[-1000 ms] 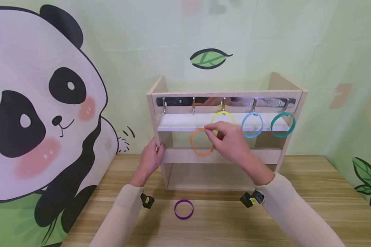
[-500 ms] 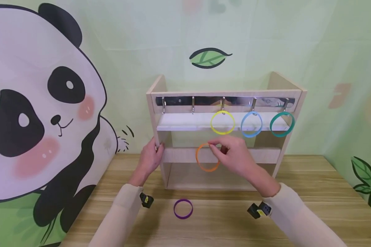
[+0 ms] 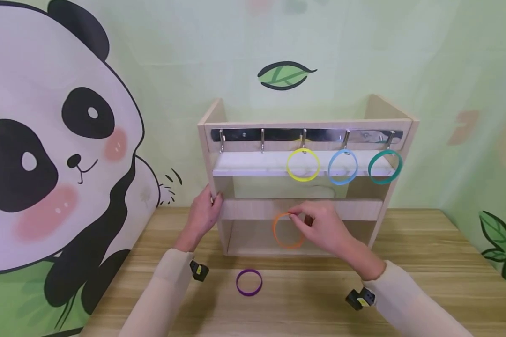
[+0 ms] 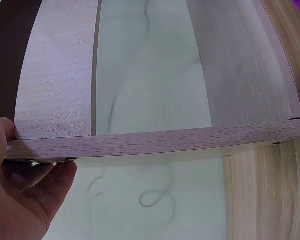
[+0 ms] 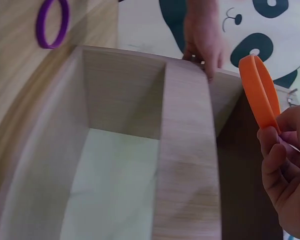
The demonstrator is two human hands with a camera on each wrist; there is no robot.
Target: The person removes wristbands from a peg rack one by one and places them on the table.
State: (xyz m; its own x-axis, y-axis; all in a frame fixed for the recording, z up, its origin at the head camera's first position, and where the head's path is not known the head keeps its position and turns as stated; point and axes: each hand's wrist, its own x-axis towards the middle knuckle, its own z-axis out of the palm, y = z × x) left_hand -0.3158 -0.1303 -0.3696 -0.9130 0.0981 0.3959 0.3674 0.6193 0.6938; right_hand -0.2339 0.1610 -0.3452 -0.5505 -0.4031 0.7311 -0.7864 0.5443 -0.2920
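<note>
My right hand (image 3: 326, 227) pinches an orange wristband (image 3: 275, 232) at its top edge, in front of the lower part of a wooden shelf rack (image 3: 299, 208). In the right wrist view the orange band (image 5: 257, 92) stands out from thumb and fingers, touching nothing else. My left hand (image 3: 203, 210) grips the rack's left side panel; the left wrist view shows fingers (image 4: 62, 182) on one face of the panel's edge. Yellow (image 3: 288, 174), light blue (image 3: 330, 174) and teal (image 3: 370, 174) wristbands hang from hooks on the metal rail (image 3: 282, 135). Two left hooks hold no band.
A purple wristband (image 3: 249, 295) lies on the wooden table (image 3: 303, 299) before the rack. Behind stands a pale green backdrop (image 3: 173, 56) printed with a panda (image 3: 46, 70). The white upper shelf (image 3: 253, 164) sits just behind the hanging bands.
My right hand has moved down and slightly right with the orange wristband, from near the yellow band to the rack's lower part. The left hand stays on the side panel.
</note>
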